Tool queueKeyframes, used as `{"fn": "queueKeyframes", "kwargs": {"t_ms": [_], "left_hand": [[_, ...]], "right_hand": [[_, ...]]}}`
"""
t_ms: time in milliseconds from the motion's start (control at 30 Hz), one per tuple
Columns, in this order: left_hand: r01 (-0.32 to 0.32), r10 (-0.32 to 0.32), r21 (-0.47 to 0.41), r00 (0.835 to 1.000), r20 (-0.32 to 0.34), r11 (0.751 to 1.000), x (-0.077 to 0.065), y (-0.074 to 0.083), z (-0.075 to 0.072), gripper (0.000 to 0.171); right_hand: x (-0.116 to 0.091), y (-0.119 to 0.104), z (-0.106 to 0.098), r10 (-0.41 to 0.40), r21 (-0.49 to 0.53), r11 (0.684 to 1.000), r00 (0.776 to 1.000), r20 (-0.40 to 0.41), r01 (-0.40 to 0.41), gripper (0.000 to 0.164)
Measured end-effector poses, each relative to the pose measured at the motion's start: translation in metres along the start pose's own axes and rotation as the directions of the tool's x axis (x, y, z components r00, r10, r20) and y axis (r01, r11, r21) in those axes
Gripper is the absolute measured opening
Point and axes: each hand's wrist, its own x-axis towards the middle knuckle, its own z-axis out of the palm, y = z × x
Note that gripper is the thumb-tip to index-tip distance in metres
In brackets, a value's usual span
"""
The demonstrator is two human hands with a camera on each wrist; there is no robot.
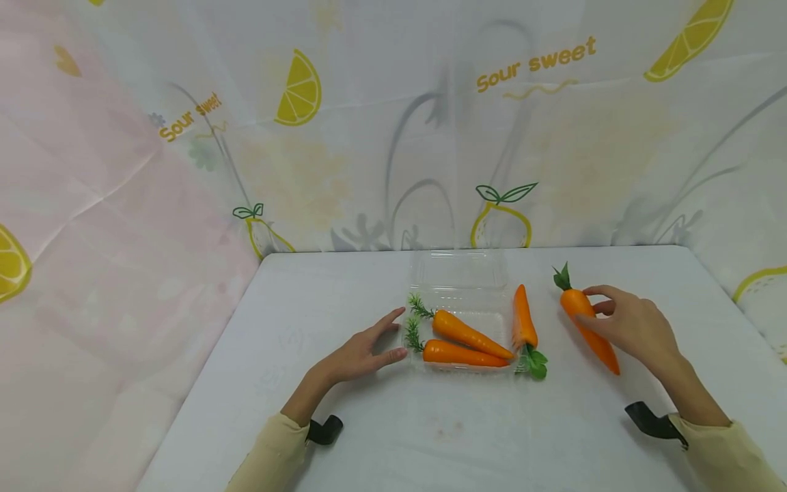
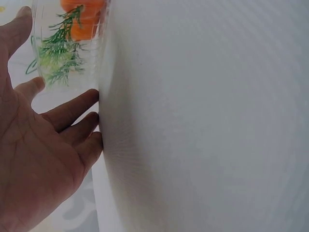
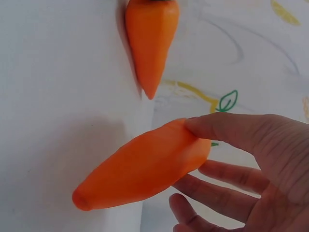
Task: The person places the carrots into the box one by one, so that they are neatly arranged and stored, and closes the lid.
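My right hand (image 1: 636, 324) pinches an orange carrot with green leaves (image 1: 601, 347) between thumb and fingers at the right of the table; the leaves point away and the tip toward me. My left hand (image 1: 359, 352) is spread at the left side of a clear plastic box (image 1: 499, 320), thumb and fingers apart; its fingertips are at the box wall, and I cannot tell whether they touch. Inside the box lie an upper carrot (image 1: 470, 333) and a lower carrot (image 1: 461, 353), feathery greens to the left. Another carrot (image 1: 522, 318) lies along the box's right side, leaves toward me.
The box's clear lid (image 1: 458, 270) is folded back flat on the far side. All this stands on a white table (image 1: 320, 287), with a lemon-printed cloth (image 1: 369, 137) hanging behind it and to the sides. A dark wrist mount (image 1: 648, 420) sticks out from each sleeve.
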Motion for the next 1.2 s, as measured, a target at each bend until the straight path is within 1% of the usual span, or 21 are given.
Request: {"fn": "queueKeyframes", "kwargs": {"t_ms": [167, 400, 667, 867, 1100, 1200], "left_hand": [[-0.001, 0.001, 0.004, 1.0, -0.003, 1.0, 0.0, -0.001, 0.0, 0.077], [0.002, -0.002, 0.003, 1.0, -0.001, 1.0, 0.0, -0.001, 0.0, 0.078], [0.008, -0.008, 0.007, 1.0, 0.002, 1.0, 0.001, -0.003, 0.001, 0.078], [0.003, -0.003, 0.01, 1.0, 0.003, 1.0, 0.003, -0.005, 0.001, 0.08], [-0.004, 0.004, -0.004, 1.0, 0.001, 1.0, 0.002, -0.004, 0.0, 0.079], [-0.003, 0.003, -0.013, 1.0, 0.002, 1.0, 0.002, -0.004, 0.001, 0.079]], "right_hand": [[0.0, -0.005, -0.001, -0.018, 0.017, 1.0, 1.0, -0.011, 0.018, 0.057], [0.0, -0.009, -0.001, -0.06, 0.037, 0.997, 0.997, -0.057, 0.062, 0.057], [0.002, -0.016, -0.001, -0.079, 0.054, 0.995, 0.992, -0.097, 0.085, 0.057], [0.004, -0.021, 0.001, -0.075, 0.078, 0.994, 0.993, -0.091, 0.082, 0.059], [0.006, -0.026, 0.001, -0.097, 0.102, 0.989, 0.991, -0.094, 0.107, 0.058], [0.007, -0.029, 0.001, -0.1, 0.12, 0.987, 0.992, -0.082, 0.109, 0.058]]}}
